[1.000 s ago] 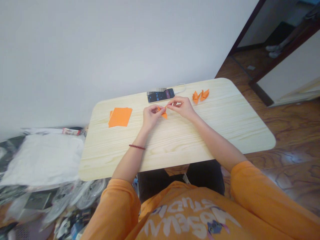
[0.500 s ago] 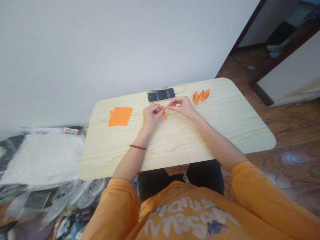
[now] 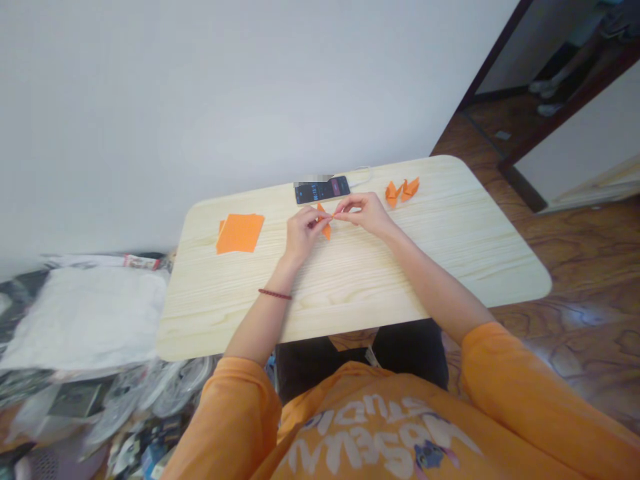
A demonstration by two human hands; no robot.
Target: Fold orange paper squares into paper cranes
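Over the middle of the table, my left hand (image 3: pixel 303 233) pinches an orange origami crane (image 3: pixel 326 231) by its body. My right hand (image 3: pixel 364 212) closes thumb and forefinger on a narrow tip of the same piece, from the right. Parts of the fold are covered by my fingers. Two finished-looking orange paper cranes (image 3: pixel 401 191) rest to the right of my right hand. Left of my left hand lies a small stack of orange square paper (image 3: pixel 241 233).
A phone (image 3: pixel 323 190) with a white cable lies behind my hands, near the wall. The pale wooden table (image 3: pixel 350 287) has rounded corners. Bags and a white cloth (image 3: pixel 90 317) are heaped on the left. A person's legs (image 3: pixel 565 80) show through the doorway at upper right.
The orange crane in my fingers has tilted slightly, while both hands stay nearly in place. In the doorway, the person's legs have come further into view.
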